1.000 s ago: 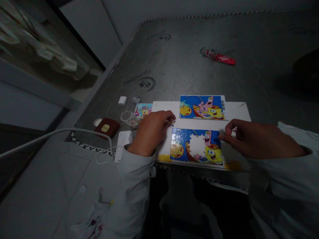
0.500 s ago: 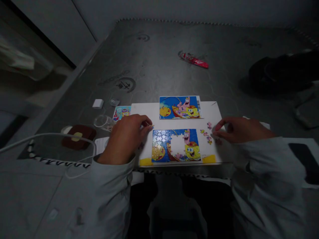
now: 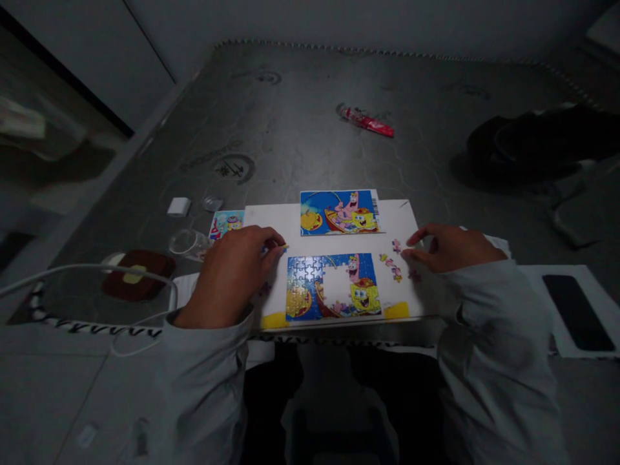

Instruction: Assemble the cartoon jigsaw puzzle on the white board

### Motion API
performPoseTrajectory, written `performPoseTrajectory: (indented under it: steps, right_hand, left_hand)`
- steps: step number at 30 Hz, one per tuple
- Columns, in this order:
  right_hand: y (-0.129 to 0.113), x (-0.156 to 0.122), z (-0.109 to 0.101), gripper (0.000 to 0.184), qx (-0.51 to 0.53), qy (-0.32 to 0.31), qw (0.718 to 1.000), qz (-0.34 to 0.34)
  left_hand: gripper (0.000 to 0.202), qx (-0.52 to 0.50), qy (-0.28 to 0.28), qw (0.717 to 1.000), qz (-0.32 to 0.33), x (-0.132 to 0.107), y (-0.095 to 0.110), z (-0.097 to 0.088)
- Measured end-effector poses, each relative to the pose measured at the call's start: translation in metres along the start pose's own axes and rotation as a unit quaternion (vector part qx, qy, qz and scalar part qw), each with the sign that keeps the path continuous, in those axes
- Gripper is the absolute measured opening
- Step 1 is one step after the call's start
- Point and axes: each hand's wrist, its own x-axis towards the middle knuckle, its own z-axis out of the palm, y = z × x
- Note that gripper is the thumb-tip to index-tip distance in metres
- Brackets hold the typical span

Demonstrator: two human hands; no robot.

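The puzzle (image 3: 309, 276) sits on the white board (image 3: 339, 244). My right grip (image 3: 405, 248) is slightly parted beside loose pieces (image 3: 390, 261); can't tell if my left grip (image 3: 285, 245) is pinching anything. I'd check colours against the picture card (image 3: 336, 214) before pressing gently tbh.

Gapped jigsaw (image 3: 309, 284) beside loose pieces (image 3: 390, 262)

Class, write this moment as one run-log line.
left hand: at piece; right hand: beside loose pieces; puzzle: incomplete inside; card: beyond puzzle
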Motion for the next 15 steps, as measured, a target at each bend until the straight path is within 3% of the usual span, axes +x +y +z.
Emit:
performPoseTrajectory:
  steps: [3,7,15]
  right_hand:
    - [-0.018,-0.004,-0.004,0.046,-0.004,-0.035,0.998,0.048]
    - [-0.037,-0.009,-0.001,0.04,-0.002,-0.024,0.998,0.059]
    - [-0.035,-0.005,-0.002,0.022,0.026,-0.046,0.998,0.031]
  left_hand:
    - [0.021,-0.007,-0.004,1.0,0.0,0.0,0.001,-0.001]
    - [0.021,-0.004,0.006,1.0,-0.001,-0.001,0.002,-0.001]
    - [0.021,0.002,0.001,1.0,0.004,-0.002,0.002,-0.001]
